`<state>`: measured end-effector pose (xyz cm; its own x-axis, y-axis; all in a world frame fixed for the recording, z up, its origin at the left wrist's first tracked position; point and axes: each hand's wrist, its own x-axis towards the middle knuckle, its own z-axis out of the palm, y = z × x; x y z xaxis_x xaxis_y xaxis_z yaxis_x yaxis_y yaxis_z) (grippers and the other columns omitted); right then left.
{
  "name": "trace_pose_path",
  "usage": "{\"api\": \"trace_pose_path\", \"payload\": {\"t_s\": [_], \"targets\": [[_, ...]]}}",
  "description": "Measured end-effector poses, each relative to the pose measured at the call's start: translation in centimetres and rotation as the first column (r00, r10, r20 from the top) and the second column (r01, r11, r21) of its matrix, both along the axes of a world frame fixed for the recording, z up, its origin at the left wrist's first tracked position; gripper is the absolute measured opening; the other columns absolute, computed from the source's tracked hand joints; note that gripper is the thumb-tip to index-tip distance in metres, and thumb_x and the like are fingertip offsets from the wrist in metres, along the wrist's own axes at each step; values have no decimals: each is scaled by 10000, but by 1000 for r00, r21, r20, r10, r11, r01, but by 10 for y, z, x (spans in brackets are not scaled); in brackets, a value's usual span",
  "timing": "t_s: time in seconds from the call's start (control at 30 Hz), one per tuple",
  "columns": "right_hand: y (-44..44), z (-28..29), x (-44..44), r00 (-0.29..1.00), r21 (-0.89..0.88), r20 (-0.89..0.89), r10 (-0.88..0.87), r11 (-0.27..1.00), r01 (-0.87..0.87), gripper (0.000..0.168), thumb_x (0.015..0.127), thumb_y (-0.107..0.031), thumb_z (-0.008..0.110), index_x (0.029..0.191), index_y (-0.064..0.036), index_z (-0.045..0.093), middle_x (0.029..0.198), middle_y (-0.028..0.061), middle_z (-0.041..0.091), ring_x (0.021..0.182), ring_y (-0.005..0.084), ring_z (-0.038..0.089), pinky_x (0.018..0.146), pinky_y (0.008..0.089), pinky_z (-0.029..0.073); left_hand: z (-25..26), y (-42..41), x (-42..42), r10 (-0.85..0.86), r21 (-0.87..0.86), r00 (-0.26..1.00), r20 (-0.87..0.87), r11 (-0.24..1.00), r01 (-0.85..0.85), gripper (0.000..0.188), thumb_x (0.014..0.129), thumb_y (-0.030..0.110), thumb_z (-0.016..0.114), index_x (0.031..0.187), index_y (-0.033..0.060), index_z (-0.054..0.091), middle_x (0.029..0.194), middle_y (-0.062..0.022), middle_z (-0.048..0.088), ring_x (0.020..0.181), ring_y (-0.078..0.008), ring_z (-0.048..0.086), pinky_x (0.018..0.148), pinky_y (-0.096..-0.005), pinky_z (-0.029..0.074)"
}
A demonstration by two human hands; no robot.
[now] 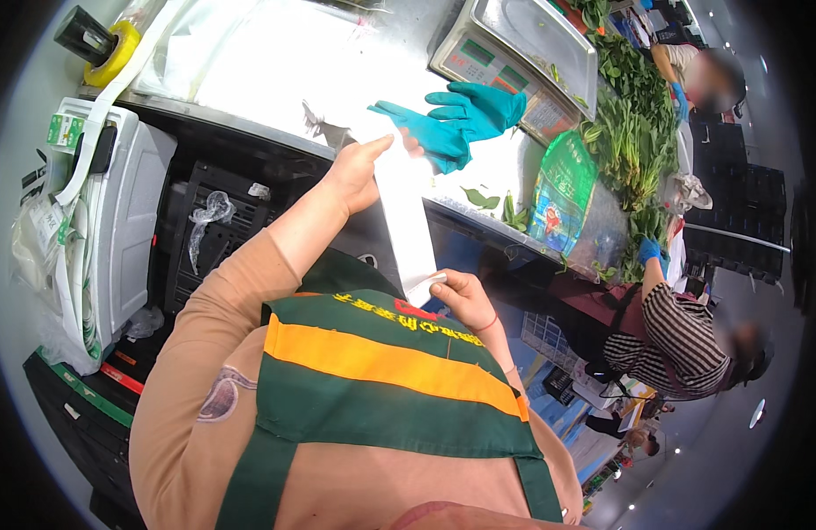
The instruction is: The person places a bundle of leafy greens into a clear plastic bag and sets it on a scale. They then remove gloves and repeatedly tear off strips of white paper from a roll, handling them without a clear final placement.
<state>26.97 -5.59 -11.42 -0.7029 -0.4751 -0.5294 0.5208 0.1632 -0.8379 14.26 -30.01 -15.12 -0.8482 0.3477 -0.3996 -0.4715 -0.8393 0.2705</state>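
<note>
A long strip of white paper (408, 232) stretches between my two hands, from the bench edge down to my apron. My left hand (356, 177) pinches its far end, with the thumb on top. Near the green apron (381, 411), my right hand (466, 299) grips the lower end, which curls over at the fingers. Just beyond the far end, a pair of teal rubber gloves (481, 112) lies on the metal bench (249, 126). Glare washes out much of the bench and the upper strip.
A weighing scale (487, 63), a green printed bag (563, 189) and heaped leafy greens (630, 139) occupy the bench's right side. Leftward are a white foam box (133, 205), another long white strip (109, 93) and a yellow tape roll (123, 53). Two blue-gloved co-workers (686, 338) (683, 63) stand nearby.
</note>
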Motion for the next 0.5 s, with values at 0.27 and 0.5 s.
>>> {"api": "trace_pose_path", "payload": {"t_s": [0.27, 0.5], "targets": [[38, -31, 22, 994, 285, 74, 85, 953, -102, 213, 876, -85, 547, 1031, 45, 612, 905, 38, 647, 817, 87, 554, 760, 255, 463, -3, 4, 4, 61, -83, 998, -20, 995, -62, 342, 955, 186, 412, 1232, -12, 442, 1125, -148, 529, 1121, -277, 496, 919, -429, 431], [52, -66, 22, 952, 503, -18, 306, 825, -256, 223, 838, -143, 591, 1010, -7, 634, 860, 107, 645, 778, 170, 595, 745, 289, 468, -21, 18, 31, 65, -119, 994, -91, 990, -75, 341, 943, 180, 418, 1214, -25, 450, 1070, -139, 556, 1062, -262, 532, 907, -402, 435]]}}
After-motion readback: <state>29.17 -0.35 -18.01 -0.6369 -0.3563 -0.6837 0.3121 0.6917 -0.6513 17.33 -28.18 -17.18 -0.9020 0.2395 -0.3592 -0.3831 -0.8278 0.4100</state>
